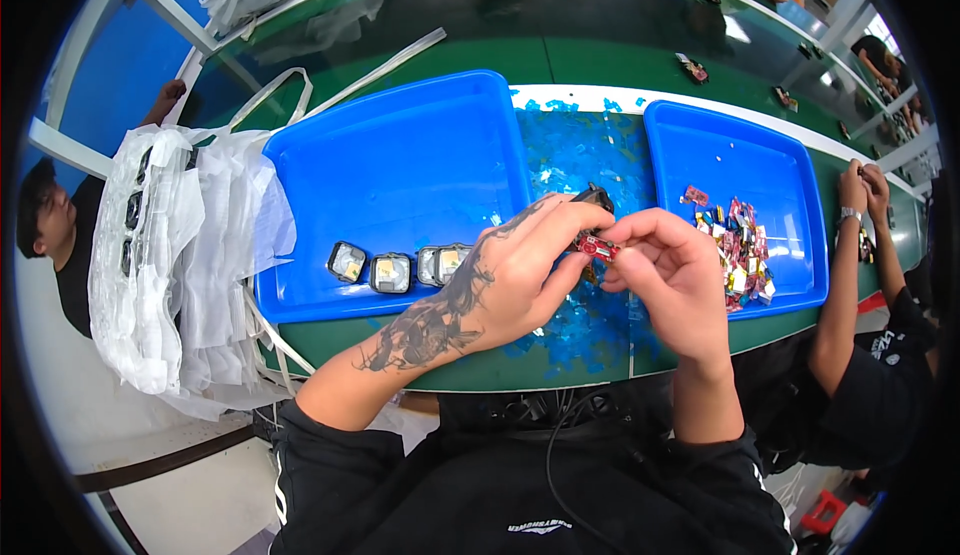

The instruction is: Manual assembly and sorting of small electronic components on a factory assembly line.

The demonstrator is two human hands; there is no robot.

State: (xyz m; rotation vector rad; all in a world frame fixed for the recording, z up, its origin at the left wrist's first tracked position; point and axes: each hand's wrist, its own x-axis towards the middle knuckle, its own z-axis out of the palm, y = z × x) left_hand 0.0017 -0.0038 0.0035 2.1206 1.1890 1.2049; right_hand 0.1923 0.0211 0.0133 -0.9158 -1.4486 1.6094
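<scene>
Both my hands meet over the strip of table between two blue trays. My left hand [535, 260], its forearm tattooed, is closed around a small black casing [597, 197], mostly hidden by the fingers. My right hand [680, 280] pinches a small red circuit board [598, 248] right against that casing. Whether the two are joined cannot be made out. By my left wrist, several black square casings [390, 273] with pale insides stand in the left blue tray [390, 170]. A heap of small red boards with white and yellow parts [740, 255] lies in the right blue tray [735, 145].
Blue film scraps [575, 150] cover the table between the trays. White wrapping sheets [180, 275] hang at the left, some holding black pieces. Beyond a white ledge runs a green belt [560, 45] with scattered small parts. People [870, 345] are at the right and left.
</scene>
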